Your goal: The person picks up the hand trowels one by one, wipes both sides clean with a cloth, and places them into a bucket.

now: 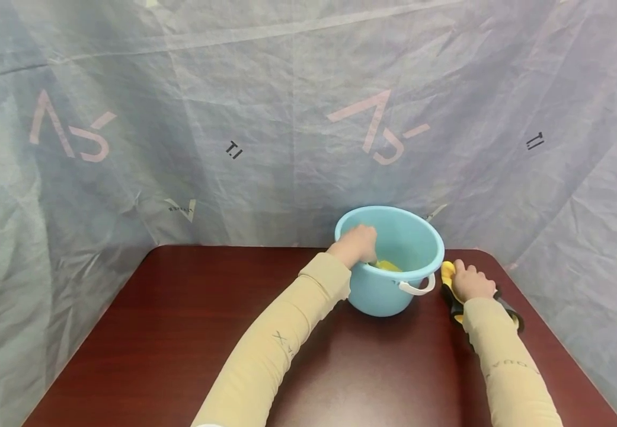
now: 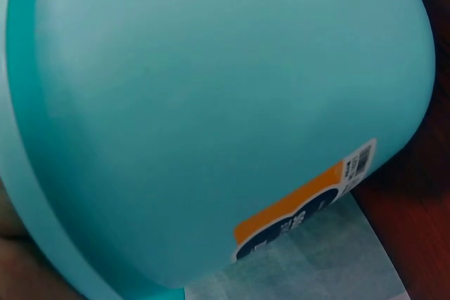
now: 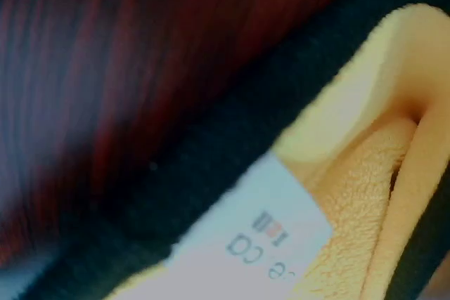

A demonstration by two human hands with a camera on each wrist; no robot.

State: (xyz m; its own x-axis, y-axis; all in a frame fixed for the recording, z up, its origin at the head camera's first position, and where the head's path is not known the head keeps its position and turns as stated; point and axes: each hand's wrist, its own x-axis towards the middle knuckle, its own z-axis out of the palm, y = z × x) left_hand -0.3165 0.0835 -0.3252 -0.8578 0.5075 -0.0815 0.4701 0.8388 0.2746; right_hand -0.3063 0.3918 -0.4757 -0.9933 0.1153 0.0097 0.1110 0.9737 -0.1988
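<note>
A light blue bucket [image 1: 377, 296] with a white handle [image 1: 417, 289] stands at the back of the table. My left hand [image 1: 358, 244] reaches over its near-left rim, fingertips hidden inside. Something yellow [image 1: 390, 266] shows in the bucket right by those fingers; I cannot tell whether they grip it. In the left wrist view the bucket's wall [image 2: 211, 103] fills most of the picture. To the right of the bucket, my right hand [image 1: 472, 281] holds yellow-and-black fleece-lined articles [image 1: 448, 273]. Their black edging [image 3: 211, 152], yellow fleece lining [image 3: 358, 187] and a white tag [image 3: 260, 223] show up close.
The dark red-brown table [image 1: 180, 332] has rounded back corners. Grey printed sheeting [image 1: 287, 118] hangs behind it and along both sides. An orange and navy label [image 2: 302, 205] is stuck on the bucket.
</note>
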